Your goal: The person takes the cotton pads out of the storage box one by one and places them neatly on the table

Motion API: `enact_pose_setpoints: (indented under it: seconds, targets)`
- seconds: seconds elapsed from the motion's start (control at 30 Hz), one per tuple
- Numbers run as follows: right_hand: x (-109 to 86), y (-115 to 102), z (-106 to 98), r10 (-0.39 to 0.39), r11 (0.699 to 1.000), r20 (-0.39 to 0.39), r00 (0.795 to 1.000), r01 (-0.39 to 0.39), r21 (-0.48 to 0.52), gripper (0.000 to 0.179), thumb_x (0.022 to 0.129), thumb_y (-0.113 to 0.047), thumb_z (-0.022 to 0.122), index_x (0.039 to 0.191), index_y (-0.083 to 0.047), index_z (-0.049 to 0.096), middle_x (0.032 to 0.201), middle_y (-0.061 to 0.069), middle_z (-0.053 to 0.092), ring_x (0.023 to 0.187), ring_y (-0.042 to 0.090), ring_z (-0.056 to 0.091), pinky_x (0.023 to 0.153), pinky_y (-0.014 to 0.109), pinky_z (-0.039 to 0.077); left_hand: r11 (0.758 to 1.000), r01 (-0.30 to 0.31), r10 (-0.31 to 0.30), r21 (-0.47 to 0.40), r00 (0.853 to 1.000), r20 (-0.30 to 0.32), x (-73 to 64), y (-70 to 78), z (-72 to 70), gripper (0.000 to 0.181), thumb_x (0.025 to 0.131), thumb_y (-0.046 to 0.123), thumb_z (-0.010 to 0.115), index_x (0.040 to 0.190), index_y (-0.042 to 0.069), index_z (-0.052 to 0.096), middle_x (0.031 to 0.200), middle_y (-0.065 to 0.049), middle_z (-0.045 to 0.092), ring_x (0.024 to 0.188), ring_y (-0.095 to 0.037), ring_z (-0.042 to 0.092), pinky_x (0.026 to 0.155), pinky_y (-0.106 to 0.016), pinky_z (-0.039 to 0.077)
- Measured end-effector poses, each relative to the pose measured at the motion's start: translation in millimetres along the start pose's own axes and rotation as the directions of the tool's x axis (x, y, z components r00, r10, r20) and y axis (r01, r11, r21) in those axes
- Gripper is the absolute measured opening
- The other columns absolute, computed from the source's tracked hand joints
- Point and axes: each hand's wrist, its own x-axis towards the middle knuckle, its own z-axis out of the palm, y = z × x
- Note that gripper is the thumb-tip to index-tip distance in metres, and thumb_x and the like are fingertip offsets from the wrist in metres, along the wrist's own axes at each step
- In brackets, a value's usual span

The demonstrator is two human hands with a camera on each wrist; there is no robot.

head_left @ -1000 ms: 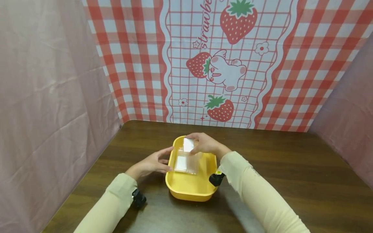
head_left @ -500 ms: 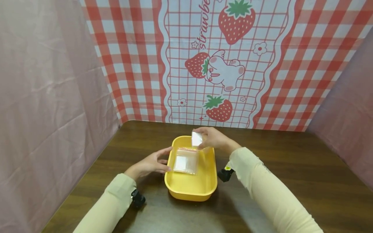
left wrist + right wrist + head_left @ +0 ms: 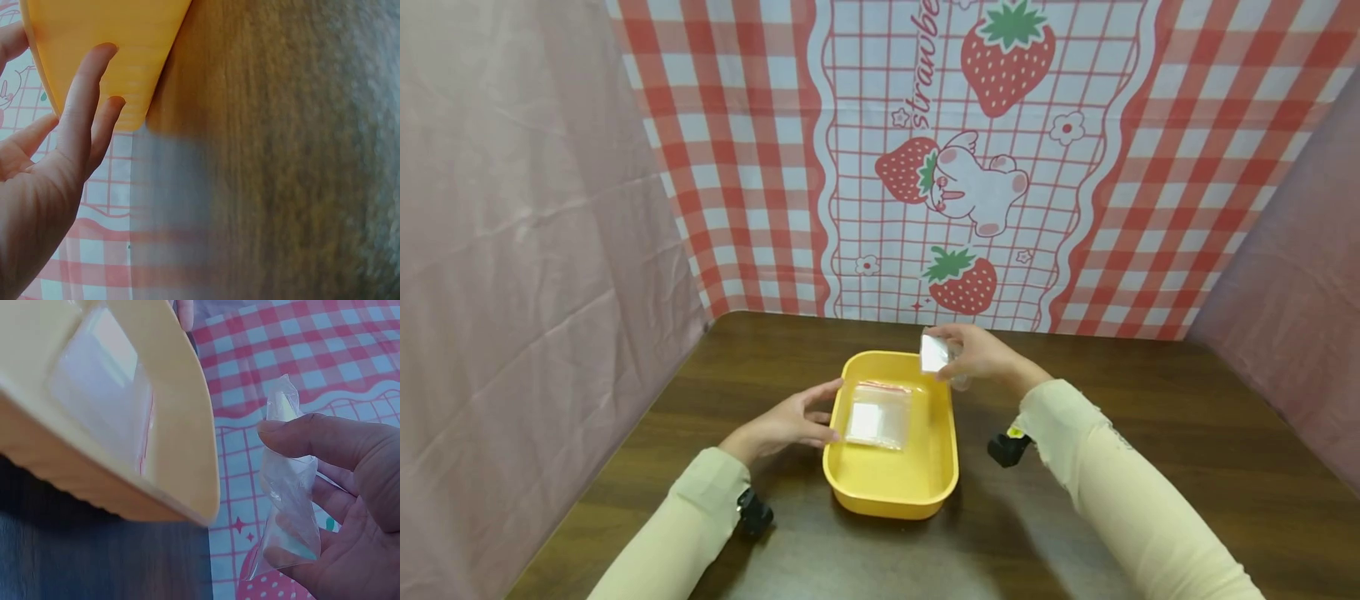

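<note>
In my right hand (image 3: 985, 357) a small clear plastic bag (image 3: 289, 481) is pinched between thumb and fingers. It is crumpled and shines white, and hangs by the far right rim of a yellow plastic bin (image 3: 895, 490). More clear zip bags (image 3: 880, 417) with a red seal line lie flat in the bin, towards its left side. My left hand (image 3: 790, 425) rests against the bin's left side, its fingers spread. In the left wrist view, fingertips (image 3: 107, 51) touch the outer wall, and the thumb is up by the rim.
The bin stands on a dark brown wooden table (image 3: 1150, 450). A red-and-white checked strawberry cloth (image 3: 962, 167) hangs behind it. Pink cloth (image 3: 550, 250) walls off the left and right. A black wrist camera (image 3: 1009, 448) hangs below the right sleeve.
My right hand has moved right and slightly up with the small bag, from over the bin to its far right rim. The left hand and the bin stay in place.
</note>
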Motion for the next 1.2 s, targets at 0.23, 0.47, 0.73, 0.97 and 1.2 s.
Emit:
enact_pose_setpoints:
  seconds: [0.23, 0.47, 0.73, 0.97, 1.2]
  targets:
    - [-8.3, 12, -7, -0.037, 0.999, -0.016, 0.999, 0.037, -0.017, 0.07, 0.074, -0.005, 0.077, 0.137, -0.008, 0.046, 0.125, 0.018, 0.05, 0.096, 0.03, 0.052, 0.064, 0.034, 0.055, 1.0, -0.008, 0.008, 0.01, 1.0, -0.001, -0.9, -0.9, -1.0, 0.086, 0.08, -0.001, 0.071, 0.149, 0.008, 0.02, 0.146, -0.023, 0.024, 0.118, -0.036, 0.046, 0.08, -0.04, 0.053]
    - [-18.0, 28, -8, -0.004, 1.0, -0.058, 0.998, 0.004, 0.002, 0.07, 0.074, -0.007, 0.078, 0.136, -0.013, 0.047, 0.125, 0.012, 0.051, 0.1, 0.028, 0.048, 0.075, 0.033, 0.053, 1.0, -0.01, 0.01, -0.002, 1.0, 0.003, -1.3, -1.8, -1.4, 0.086, 0.08, -0.002, 0.07, 0.149, 0.008, 0.02, 0.146, -0.022, 0.023, 0.117, -0.036, 0.047, 0.08, -0.041, 0.053]
    - [-26.8, 52, -8, -0.05, 0.998, -0.083, 0.995, 0.045, -0.05, 0.069, 0.073, -0.007, 0.079, 0.135, -0.006, 0.048, 0.124, 0.015, 0.053, 0.099, 0.028, 0.049, 0.079, 0.036, 0.049, 1.0, -0.012, 0.012, -0.007, 1.0, 0.002, -1.2, -1.9, -1.0, 0.085, 0.08, -0.002, 0.07, 0.149, 0.007, 0.02, 0.146, -0.022, 0.023, 0.116, -0.035, 0.048, 0.08, -0.041, 0.053]
    - [-32.9, 78, -7, -0.165, 0.976, -0.101, 0.981, 0.147, -0.164, 0.068, 0.069, -0.01, 0.082, 0.128, 0.001, 0.052, 0.114, 0.02, 0.056, 0.092, 0.028, 0.05, 0.072, 0.035, 0.048, 1.0, -0.011, 0.011, 0.0, 1.0, 0.002, 0.8, -1.8, 0.5, 0.085, 0.081, -0.001, 0.07, 0.149, 0.009, 0.02, 0.144, -0.023, 0.026, 0.116, -0.034, 0.049, 0.08, -0.041, 0.053]
    - [-35.5, 98, -1, -0.181, 0.971, -0.077, 0.98, 0.166, -0.169, 0.068, 0.066, -0.007, 0.083, 0.126, 0.003, 0.053, 0.115, 0.023, 0.056, 0.089, 0.027, 0.051, 0.07, 0.034, 0.049, 1.0, 0.001, -0.001, 0.0, 1.0, -0.011, 0.6, -1.1, 0.9, 0.085, 0.08, -0.001, 0.07, 0.149, 0.011, 0.022, 0.145, -0.022, 0.027, 0.115, -0.033, 0.05, 0.08, -0.04, 0.053]
